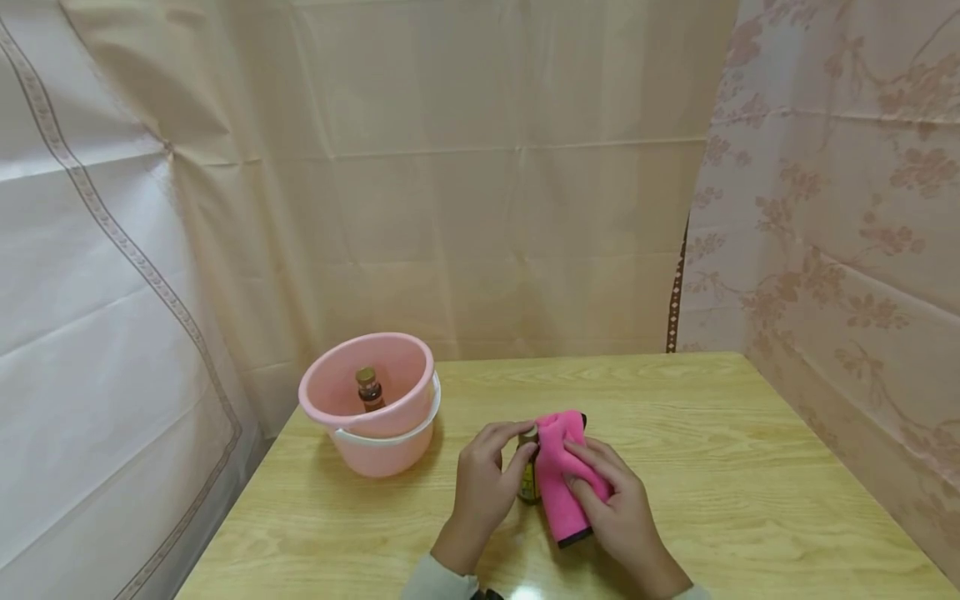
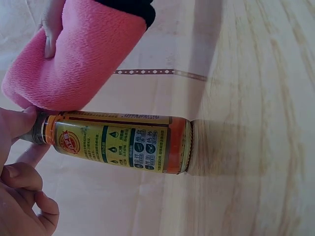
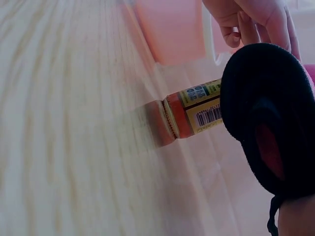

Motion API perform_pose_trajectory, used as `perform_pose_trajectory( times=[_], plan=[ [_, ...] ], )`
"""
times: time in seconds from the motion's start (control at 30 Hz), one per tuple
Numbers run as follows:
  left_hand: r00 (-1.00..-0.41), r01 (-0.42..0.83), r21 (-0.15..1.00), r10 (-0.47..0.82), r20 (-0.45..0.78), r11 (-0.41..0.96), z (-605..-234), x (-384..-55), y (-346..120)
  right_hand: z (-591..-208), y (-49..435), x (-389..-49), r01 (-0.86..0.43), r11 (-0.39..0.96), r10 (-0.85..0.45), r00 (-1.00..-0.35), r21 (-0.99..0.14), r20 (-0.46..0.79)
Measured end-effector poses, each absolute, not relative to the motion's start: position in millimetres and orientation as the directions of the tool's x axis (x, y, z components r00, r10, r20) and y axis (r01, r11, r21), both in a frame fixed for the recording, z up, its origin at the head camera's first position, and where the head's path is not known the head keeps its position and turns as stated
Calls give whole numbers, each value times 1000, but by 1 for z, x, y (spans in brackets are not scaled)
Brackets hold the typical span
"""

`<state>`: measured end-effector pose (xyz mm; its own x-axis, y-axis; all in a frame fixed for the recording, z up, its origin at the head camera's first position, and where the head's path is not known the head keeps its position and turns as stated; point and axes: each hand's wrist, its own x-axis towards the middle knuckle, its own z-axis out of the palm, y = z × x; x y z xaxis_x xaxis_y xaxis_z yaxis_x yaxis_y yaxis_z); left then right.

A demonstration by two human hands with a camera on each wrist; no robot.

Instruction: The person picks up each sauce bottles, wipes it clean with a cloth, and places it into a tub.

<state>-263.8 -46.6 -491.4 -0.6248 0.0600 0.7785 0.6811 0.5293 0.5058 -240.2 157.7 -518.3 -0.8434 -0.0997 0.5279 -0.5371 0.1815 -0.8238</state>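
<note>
A small glass bottle (image 1: 529,482) with a yellow-green label and orange-red contents stands upright on the table; its label shows best in the left wrist view (image 2: 118,142). My left hand (image 1: 483,477) pinches the bottle's dark cap between thumb and forefinger, the other fingers loosely bent. Folded in my right hand (image 1: 621,504) is a pink fleecy cloth (image 1: 558,475) with black edging, gripped between thumb and fingers. The cloth lies against the bottle's upper right side. In the right wrist view the black edging (image 3: 266,93) hides the bottle's top and most of that hand.
A pink bucket (image 1: 382,458) with a white handle stands at the table's left. Inside it is another dark bottle (image 1: 370,390) with a gold-coloured cap. The wooden table (image 1: 712,467) reaches back to beige curtains (image 1: 480,200); a floral curtain (image 1: 847,250) hangs at the right.
</note>
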Motion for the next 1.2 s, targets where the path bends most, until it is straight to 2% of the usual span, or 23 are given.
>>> perform_pose_trajectory(
  times=[0.17,0.33,0.57,0.73,1.2],
  plan=[
    [-630,678,512,60,774,528,-491,-264,-47,-518,157,-240,-540,181,-101,-842,-822,530],
    [-642,672,524,59,764,524,-491,-263,-46,-521,157,-241,-516,229,-111,-856,-825,504],
    [-628,687,515,63,776,513,-491,-262,-46,-523,158,-243,-492,302,-116,-869,-816,481],
    [-613,702,502,68,787,506,-491,-263,-46,-522,158,-242,-463,301,-111,-885,-833,452],
    [-624,698,520,64,778,492,-490,-263,-46,-520,158,-243,-348,319,-97,-937,-882,334]
  ],
)
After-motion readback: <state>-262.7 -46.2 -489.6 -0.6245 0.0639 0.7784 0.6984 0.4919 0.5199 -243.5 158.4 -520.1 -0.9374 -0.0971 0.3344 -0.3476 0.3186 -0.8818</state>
